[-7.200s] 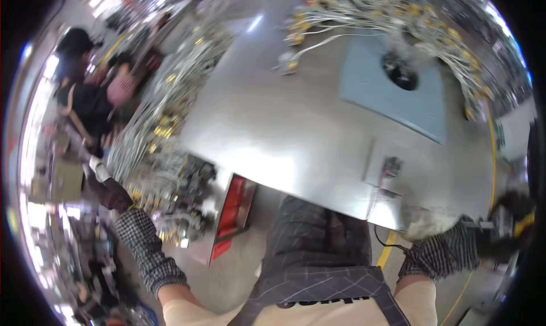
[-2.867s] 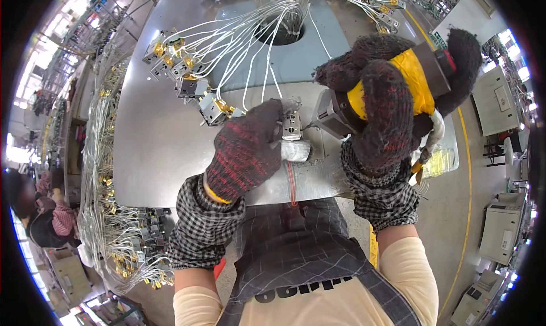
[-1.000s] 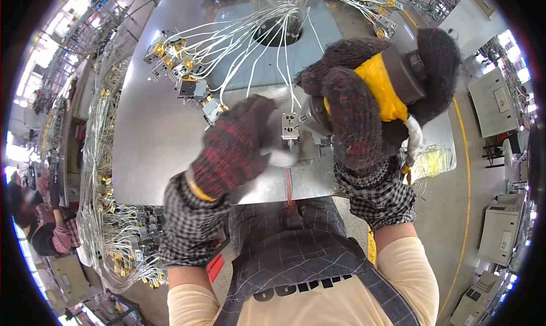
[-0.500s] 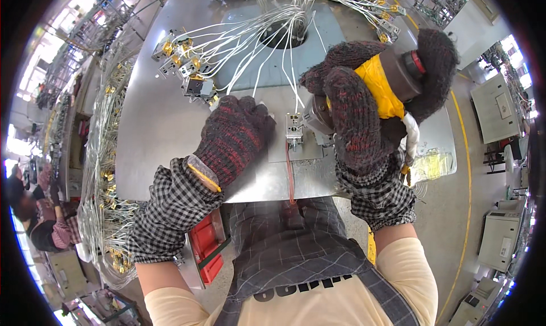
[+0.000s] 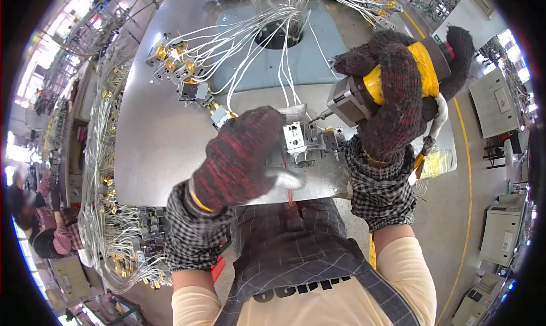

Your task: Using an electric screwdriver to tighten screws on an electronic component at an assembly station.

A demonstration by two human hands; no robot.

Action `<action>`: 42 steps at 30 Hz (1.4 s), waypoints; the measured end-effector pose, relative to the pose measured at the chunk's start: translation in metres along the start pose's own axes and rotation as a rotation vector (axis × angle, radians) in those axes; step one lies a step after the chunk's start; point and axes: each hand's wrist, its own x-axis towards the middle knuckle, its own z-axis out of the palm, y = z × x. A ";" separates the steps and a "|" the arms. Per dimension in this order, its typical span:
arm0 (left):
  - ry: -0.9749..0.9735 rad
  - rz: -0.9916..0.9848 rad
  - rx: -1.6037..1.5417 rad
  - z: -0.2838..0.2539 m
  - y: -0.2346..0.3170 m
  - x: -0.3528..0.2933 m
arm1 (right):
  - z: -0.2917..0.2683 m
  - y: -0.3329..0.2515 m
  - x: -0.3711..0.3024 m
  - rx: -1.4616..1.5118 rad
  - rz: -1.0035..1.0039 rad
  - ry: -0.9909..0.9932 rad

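In my right hand [image 5: 398, 90], gloved in dark knit, is a power screwdriver [image 5: 347, 100] wrapped with yellow tape. Its thin bit points left and reaches the back of a small silver metal connector block [image 5: 294, 138]. Whether the tip touches a screw is too small to tell. My left hand [image 5: 242, 155], in a matching glove, is just left of the block, its fingers blurred. A pale, smeared shape [image 5: 287, 179] lies at its thumb side; I cannot make out what it is. A darker metal piece [image 5: 331, 138] sits right of the block.
White wires [image 5: 244, 39] fan out from a round hole [image 5: 278, 36] in the metal table [image 5: 153, 155], ending in several metal connectors [image 5: 193, 91] at the left. Bundled wires hang beyond the left edge. A clear bag with yellow contents [image 5: 435, 165] lies at the right.
My right hand has drawn the screwdriver up and right, uncovering its bit and the darker metal piece. My left hand has shifted right and slightly down, closer to the block.
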 end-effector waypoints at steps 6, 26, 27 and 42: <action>-0.013 -0.331 -0.132 0.009 0.001 -0.005 | -0.031 -0.006 0.007 -0.458 -0.168 -0.084; -0.181 -0.592 -0.364 0.027 -0.010 0.002 | -0.026 0.020 -0.045 0.235 0.539 -0.047; -0.181 -0.587 -0.366 0.029 -0.012 0.000 | -0.021 0.019 -0.045 -0.239 0.479 -0.031; 0.172 -0.709 -0.758 0.001 -0.027 -0.028 | -0.087 0.062 -0.085 -0.176 0.718 -0.204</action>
